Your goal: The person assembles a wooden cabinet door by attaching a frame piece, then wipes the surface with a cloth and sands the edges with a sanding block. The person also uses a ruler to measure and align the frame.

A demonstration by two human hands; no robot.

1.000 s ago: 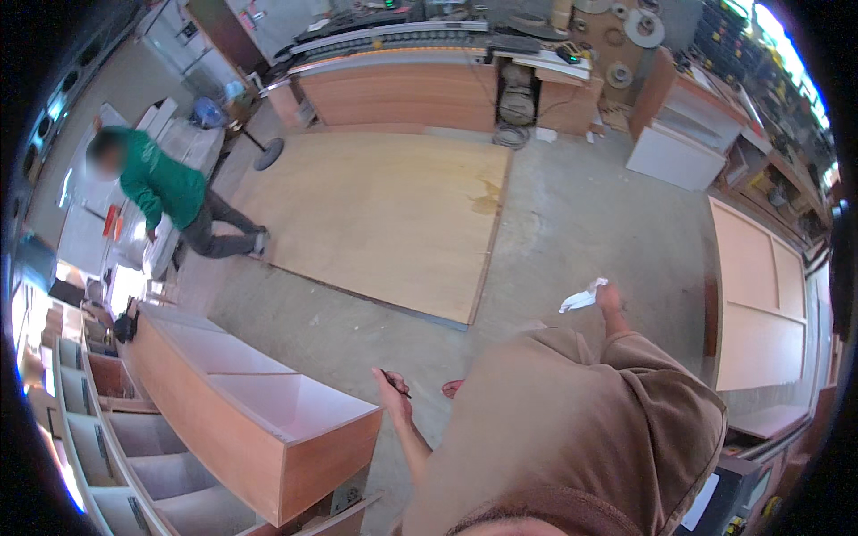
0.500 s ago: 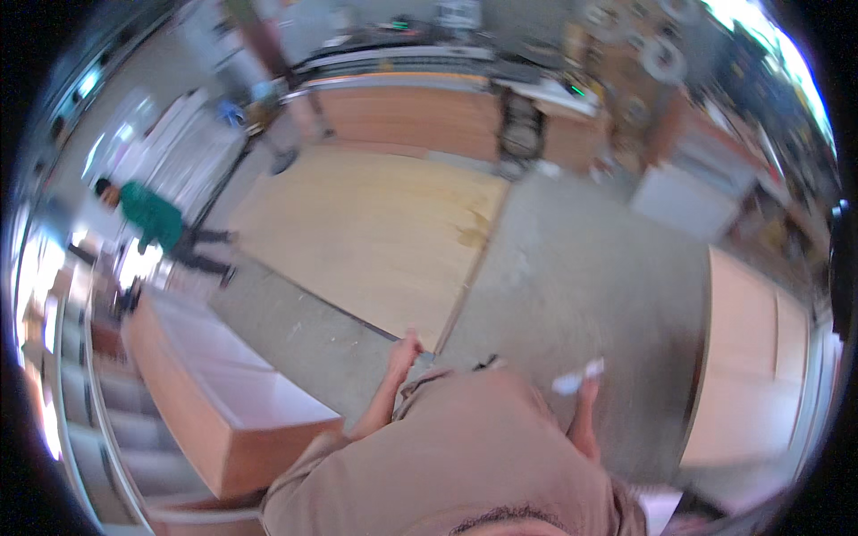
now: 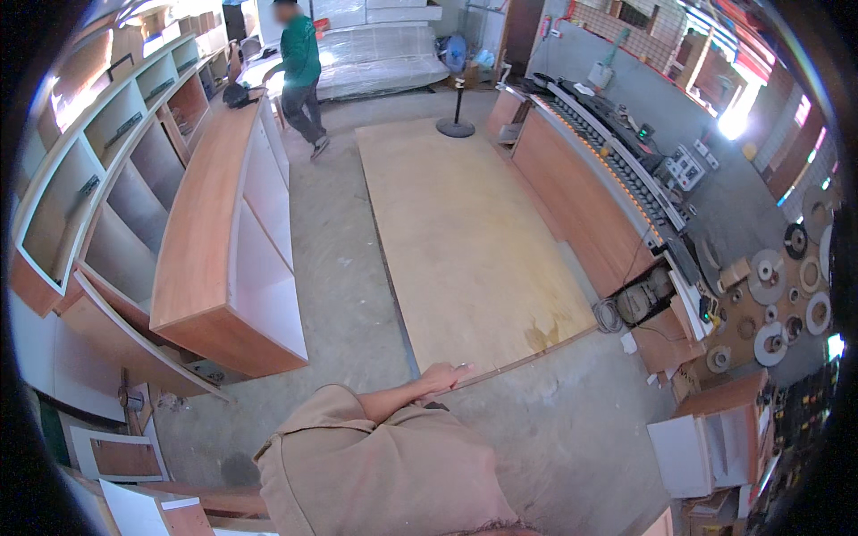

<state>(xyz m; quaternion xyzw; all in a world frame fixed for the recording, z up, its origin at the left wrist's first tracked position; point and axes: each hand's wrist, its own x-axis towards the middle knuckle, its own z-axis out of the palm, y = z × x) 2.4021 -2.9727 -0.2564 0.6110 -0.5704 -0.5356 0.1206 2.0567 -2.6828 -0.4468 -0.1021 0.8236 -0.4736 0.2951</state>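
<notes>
My left hand (image 3: pixel 438 377) is held out in front of my body, over the near end of a large flat wooden sheet (image 3: pixel 465 241) on the floor. Its fingers are curled closed. A small, dark or metallic bit shows at the fingertips, too small to name. The forearm comes from under a loose brown sleeve (image 3: pixel 326 420). My right hand is out of view.
To the left lies a long wood-faced cabinet (image 3: pixel 192 241) with white compartments, beside white-edged shelving (image 3: pixel 107 134). A person in green (image 3: pixel 300 54) stands beyond it. A long machine (image 3: pixel 608 152) lines the right, near a round-based stand (image 3: pixel 456 127) and a white-and-wood cabinet (image 3: pixel 684 456).
My view has swung left, so the sheet and machine now run differently across it. My right hand, which held something white, has left view. My left hand stays closed in front of me.
</notes>
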